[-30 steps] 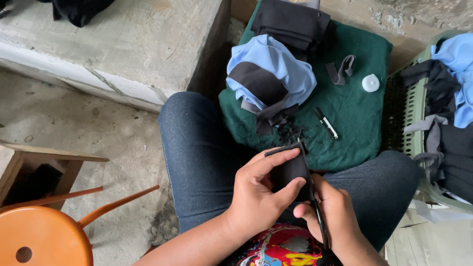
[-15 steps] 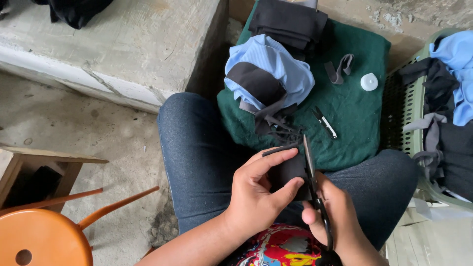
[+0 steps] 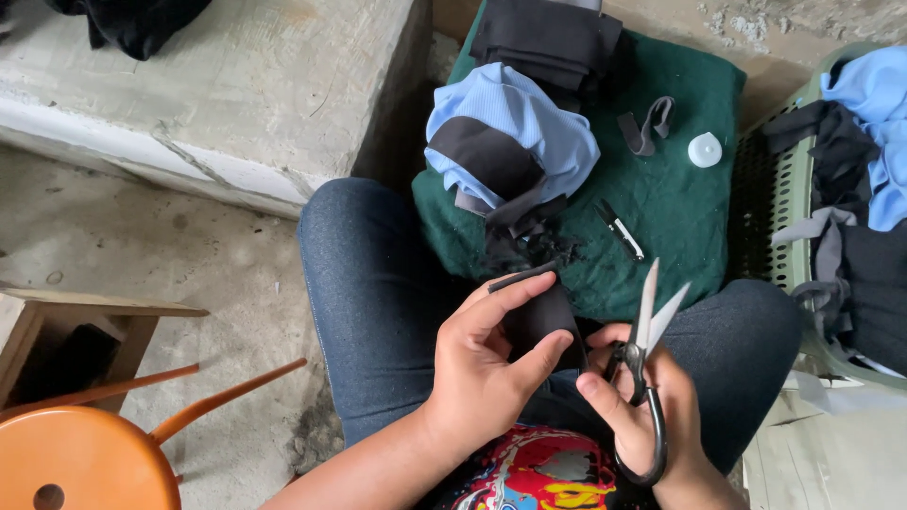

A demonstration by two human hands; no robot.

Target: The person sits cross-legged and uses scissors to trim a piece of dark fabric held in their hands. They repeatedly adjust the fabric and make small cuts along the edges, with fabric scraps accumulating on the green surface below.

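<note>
— The black fabric piece (image 3: 539,321): where is it being held?

— It is being pinched by the left hand (image 3: 482,373) over the lap, just off the near edge of the green cloth (image 3: 680,208).

— And the scissors (image 3: 647,354)?

— They are being gripped by the right hand (image 3: 642,416); their blades, closed against the fabric half a second ago, are now being held apart beside it, so a snip is judged finished.

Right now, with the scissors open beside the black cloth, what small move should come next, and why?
Probably bring the scissors left onto the edge of the black cloth piece. The blades stand open and apart from it, while the left hand pinches it steady; the right hand holds the scissors.
</note>
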